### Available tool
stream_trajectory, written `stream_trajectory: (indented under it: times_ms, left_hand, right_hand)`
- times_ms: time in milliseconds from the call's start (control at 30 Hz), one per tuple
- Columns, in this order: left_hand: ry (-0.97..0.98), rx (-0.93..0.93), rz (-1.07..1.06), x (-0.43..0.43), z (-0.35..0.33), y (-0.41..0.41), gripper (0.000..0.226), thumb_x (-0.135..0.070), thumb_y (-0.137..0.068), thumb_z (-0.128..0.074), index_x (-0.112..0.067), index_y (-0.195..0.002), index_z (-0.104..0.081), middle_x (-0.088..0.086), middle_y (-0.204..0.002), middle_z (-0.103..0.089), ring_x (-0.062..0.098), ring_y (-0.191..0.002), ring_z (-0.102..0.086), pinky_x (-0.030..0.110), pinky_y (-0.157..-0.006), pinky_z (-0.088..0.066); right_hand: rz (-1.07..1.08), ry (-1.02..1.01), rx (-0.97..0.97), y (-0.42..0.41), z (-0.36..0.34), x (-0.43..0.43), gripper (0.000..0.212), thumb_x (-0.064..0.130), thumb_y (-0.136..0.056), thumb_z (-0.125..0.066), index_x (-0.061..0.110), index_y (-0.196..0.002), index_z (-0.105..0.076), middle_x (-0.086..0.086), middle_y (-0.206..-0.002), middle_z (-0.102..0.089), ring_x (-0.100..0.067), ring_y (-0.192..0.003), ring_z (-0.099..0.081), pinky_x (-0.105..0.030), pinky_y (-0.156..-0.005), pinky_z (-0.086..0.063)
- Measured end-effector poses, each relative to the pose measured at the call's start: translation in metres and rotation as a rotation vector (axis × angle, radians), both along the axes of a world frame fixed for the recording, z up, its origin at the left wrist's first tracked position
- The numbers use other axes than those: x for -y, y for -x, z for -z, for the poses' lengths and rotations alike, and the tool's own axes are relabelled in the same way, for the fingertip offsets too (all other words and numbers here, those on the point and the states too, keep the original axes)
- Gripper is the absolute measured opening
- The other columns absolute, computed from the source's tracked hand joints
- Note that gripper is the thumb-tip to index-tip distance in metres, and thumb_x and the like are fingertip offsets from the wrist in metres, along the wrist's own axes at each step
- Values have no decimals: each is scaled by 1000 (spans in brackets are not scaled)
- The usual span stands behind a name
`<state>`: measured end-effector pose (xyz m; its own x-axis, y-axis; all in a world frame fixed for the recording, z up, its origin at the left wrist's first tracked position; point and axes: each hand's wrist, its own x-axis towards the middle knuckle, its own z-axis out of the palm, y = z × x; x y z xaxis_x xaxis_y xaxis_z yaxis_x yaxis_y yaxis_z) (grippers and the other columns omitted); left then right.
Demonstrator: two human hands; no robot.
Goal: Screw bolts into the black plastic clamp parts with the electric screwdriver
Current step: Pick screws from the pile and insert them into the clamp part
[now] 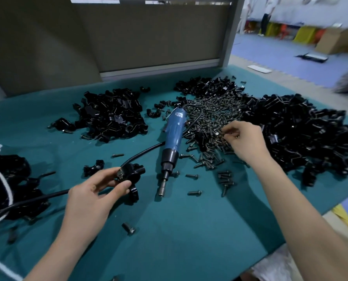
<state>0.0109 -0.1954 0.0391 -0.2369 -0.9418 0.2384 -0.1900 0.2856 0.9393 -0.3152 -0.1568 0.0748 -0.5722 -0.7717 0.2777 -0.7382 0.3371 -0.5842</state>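
left hand (91, 191) grips a clamp (128, 175) above the worktop (169, 240); right hand (244, 138) pinches at the bolts (209, 118). take one bolt, seat it straight, then lift the screwdriver (172, 138).

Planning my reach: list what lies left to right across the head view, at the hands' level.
Heap of black parts with white cord → left hand → clamp part it grips → electric screwdriver → right hand, pinching at the bolts → large pile of clamp parts.
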Motion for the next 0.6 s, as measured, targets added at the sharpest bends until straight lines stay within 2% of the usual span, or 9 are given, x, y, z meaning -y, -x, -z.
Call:
stream_trajectory:
  times_ms: [133,200,300,400,467,500,600]
  left_hand:
    - [-15,-12,-21,2,1,1,28,-10,-71,-79,-33,-85,-72,-6,-76,-75,7,-66,-72,3,-61,-48]
    - [-9,-30,-19,1,0,2,27,-12,-68,-78,-33,-84,-71,-15,-75,-74,2,-64,-71,1,-60,-46]
    - [18,-38,-32,2,0,3,26,-17,-64,-76,-32,-84,-70,-20,-76,-72,-7,-63,-67,-2,-60,-44]
    - [-7,-84,-43,6,4,1,28,-12,-65,-77,-31,-85,-71,-14,-77,-74,-3,-64,-69,0,-63,-46]
    - [-1,-68,-36,7,5,1,29,-13,-65,-77,-32,-86,-71,-16,-77,-74,-3,-65,-69,0,-64,-46]
    - [4,-62,-32,7,5,1,30,-13,-65,-77,-33,-86,-71,-17,-77,-74,-2,-65,-70,0,-65,-46]
    - [-3,-85,-21,7,5,1,27,-18,-63,-75,-36,-83,-73,-14,-80,-74,5,-67,-72,3,-66,-49]
  right_hand:
    - [49,-29,5,13,1,9,24,0,-92,-56,13,-108,-68,-10,-108,-66,-23,-94,-61,-30,-82,-49]
    - [70,-83,26,18,1,14,40,-10,-91,-45,14,-114,-66,-14,-112,-63,-29,-95,-62,-34,-76,-52]
    - [101,-144,12,30,-5,20,53,-17,-86,-38,15,-120,-64,-14,-122,-61,-32,-97,-63,-41,-80,-55]
    - [91,-250,33,43,-8,27,55,-16,-88,-36,16,-124,-62,-12,-132,-56,-29,-94,-61,-35,-68,-51]
    - [53,-348,28,49,-6,31,53,-13,-89,-36,17,-127,-60,-13,-134,-54,-29,-96,-61,-30,-62,-46]
    - [47,-359,24,51,-5,32,51,-11,-90,-38,17,-126,-61,-13,-133,-55,-27,-90,-60,-28,-58,-44]
    - [60,-248,15,54,-1,38,37,-5,-94,-46,16,-116,-66,-12,-129,-58,-19,-78,-54,-27,-64,-44]
